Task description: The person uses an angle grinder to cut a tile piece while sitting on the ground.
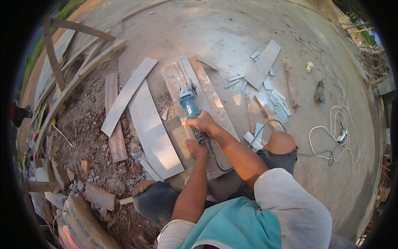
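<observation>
A teal angle grinder (pixel 189 104) is held in both my hands, its head pointing away from me. My right hand (pixel 202 123) wraps round the middle of its body. Closer to me, my left hand (pixel 196 149) is closed about the rear handle, its fingers partly hidden. The grinder's blade end lies over a long pale tile strip (pixel 200 89), and whether the blade touches it I cannot tell. Under the strip are dusty wooden planks (pixel 172 83). A dark cord (pixel 213 154) runs from the grinder's back end toward my right knee.
Long pale tiles (pixel 151 124) lie left of the planks, beside rubble (pixel 89 120). Cut tile pieces (pixel 278 101) are heaped to the right. Farther right are another grinder (pixel 319 92), a small container (pixel 309 67) and a coiled white cord (pixel 331 124). A timber frame (pixel 78 72) stands far left.
</observation>
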Demonstrator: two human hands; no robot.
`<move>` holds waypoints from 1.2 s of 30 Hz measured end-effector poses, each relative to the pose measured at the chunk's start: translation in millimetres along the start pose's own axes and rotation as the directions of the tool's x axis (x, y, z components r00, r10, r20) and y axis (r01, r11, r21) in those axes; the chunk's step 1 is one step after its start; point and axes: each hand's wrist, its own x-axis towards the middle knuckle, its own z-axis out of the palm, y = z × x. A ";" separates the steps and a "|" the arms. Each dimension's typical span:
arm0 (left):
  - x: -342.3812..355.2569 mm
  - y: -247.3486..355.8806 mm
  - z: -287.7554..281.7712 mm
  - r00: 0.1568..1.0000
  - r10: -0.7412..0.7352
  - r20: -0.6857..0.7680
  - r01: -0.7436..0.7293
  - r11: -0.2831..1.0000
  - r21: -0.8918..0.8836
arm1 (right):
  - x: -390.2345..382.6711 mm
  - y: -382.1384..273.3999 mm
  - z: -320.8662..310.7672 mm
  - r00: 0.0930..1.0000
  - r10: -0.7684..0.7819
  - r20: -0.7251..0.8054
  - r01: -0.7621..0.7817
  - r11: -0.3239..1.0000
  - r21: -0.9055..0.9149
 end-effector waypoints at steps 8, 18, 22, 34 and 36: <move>2.4 -1.2 3.4 1.000 -0.027 0.002 0.027 0.999 0.019 | 3.0 3.9 0.6 1.000 0.014 -0.007 -0.014 1.000 -0.015; 0.9 1.4 1.4 1.000 -0.020 0.001 0.020 1.000 0.008 | 3.4 1.2 -0.4 0.999 0.031 -0.021 -0.032 0.999 -0.036; -0.7 0.7 0.4 1.000 -0.009 -0.004 0.009 1.000 -0.011 | 2.9 1.8 -1.2 1.000 0.024 0.000 -0.024 0.999 -0.048; 1.1 -4.0 6.9 1.000 -0.008 -0.011 0.008 1.000 -0.001 | 13.5 10.5 0.3 1.000 0.017 0.022 -0.017 0.999 -0.039; -0.4 -0.9 5.5 1.000 -0.027 -0.001 0.027 1.000 0.011 | 14.0 11.5 0.4 0.999 0.014 0.034 -0.014 1.000 -0.021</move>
